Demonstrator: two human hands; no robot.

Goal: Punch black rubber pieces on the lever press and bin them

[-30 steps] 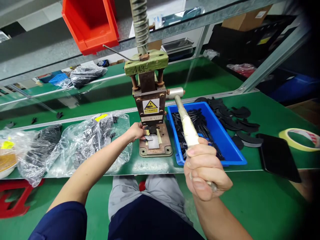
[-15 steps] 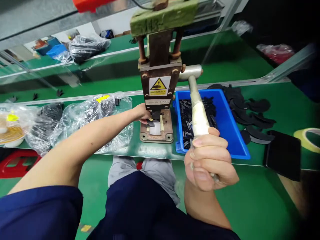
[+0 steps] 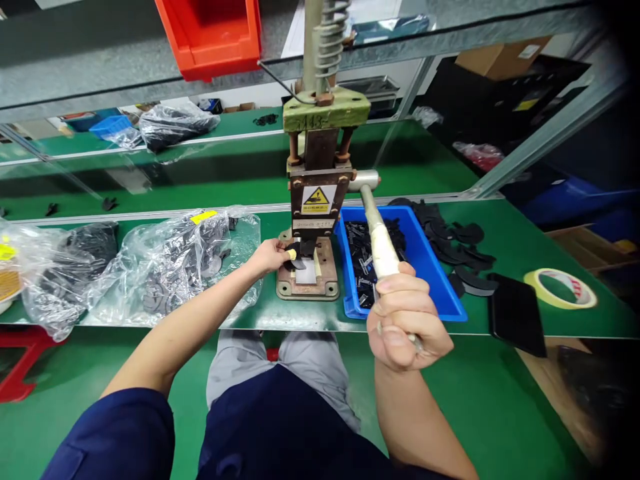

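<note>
A small hand press (image 3: 317, 200) with a yellow warning label stands on the green bench. My right hand (image 3: 407, 323) is closed in a fist round the taped end of its long lever (image 3: 380, 240), pulled toward me. My left hand (image 3: 270, 255) reaches to the press base plate (image 3: 307, 283), its fingers pinched on a small black part (image 3: 299, 257) under the ram; a yellow cot covers one fingertip. A blue tray (image 3: 435, 267) of small black parts sits just right of the press.
Clear plastic bags of black parts (image 3: 170, 267) lie left of the press. Flat black curved pieces (image 3: 460, 240), a black pad (image 3: 515, 313) and a roll of tape (image 3: 560, 288) lie to the right. A red bin (image 3: 215, 33) sits on the shelf overhead.
The view has swung down and back up. My right hand stays closed on the lever, my left stays at the press base with the black part.
</note>
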